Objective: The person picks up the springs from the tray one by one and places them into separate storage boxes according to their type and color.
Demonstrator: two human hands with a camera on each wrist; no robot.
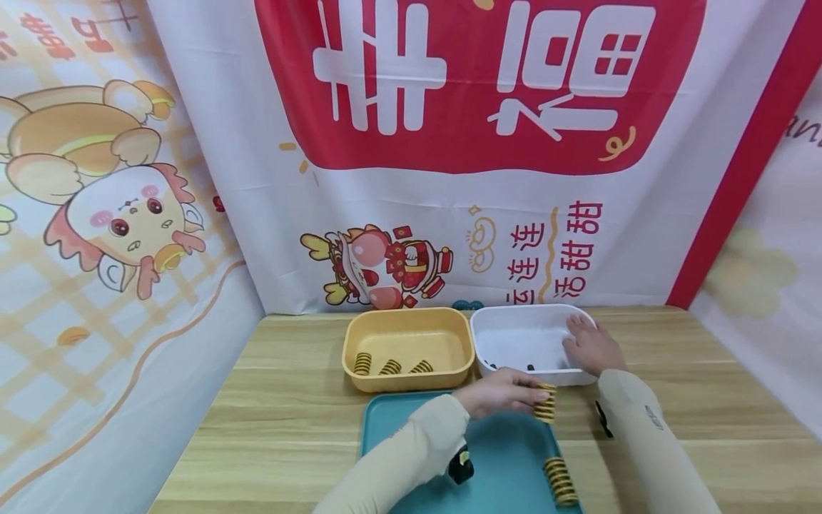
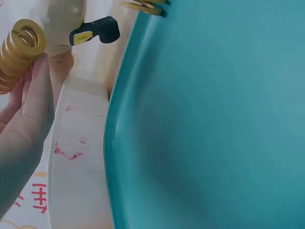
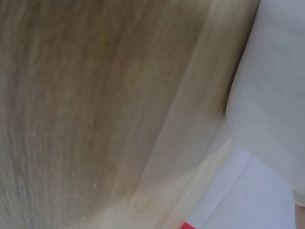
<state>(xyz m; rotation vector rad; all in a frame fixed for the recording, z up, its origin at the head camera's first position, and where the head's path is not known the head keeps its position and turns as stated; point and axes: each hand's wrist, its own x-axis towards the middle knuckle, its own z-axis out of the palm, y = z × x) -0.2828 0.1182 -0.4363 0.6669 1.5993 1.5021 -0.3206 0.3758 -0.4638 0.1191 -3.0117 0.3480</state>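
My left hand pinches a yellow coil spring between thumb and fingers, held above the far right corner of the teal tray. In the left wrist view the same spring stands out past the fingertips. My right hand reaches over the right rim of the white bin, fingers spread inside it. A few small dark pieces lie on that bin's floor. Another yellow spring lies along the tray's right edge. The right wrist view shows mainly the bin's outer wall.
A yellow bin with three springs along its near side stands left of the white bin, behind the tray. Both bins rest on a wood-grain table. A printed cloth hangs at the table's back edge.
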